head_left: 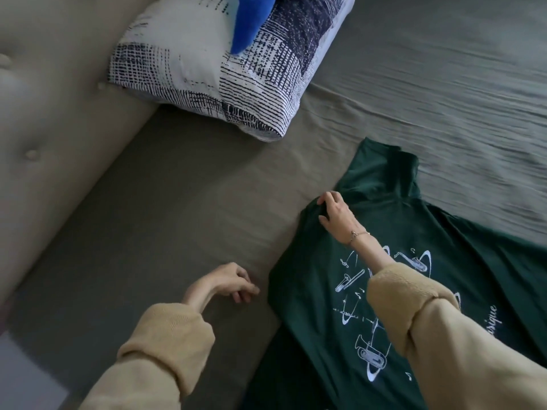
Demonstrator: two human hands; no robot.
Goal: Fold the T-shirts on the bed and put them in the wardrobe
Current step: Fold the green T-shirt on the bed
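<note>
Right hand [334,214] pinched green T-shirt [310,291] shoulder mid-frame, long axis toward lower frame; left hand [233,282] loosely curled, empty, just left.

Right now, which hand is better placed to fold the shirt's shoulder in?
Probably the right hand: it already pinches the green T-shirt at the shoulder edge. The left hand hangs loosely curled over the bedsheet, beside the shirt, holding nothing.
</note>
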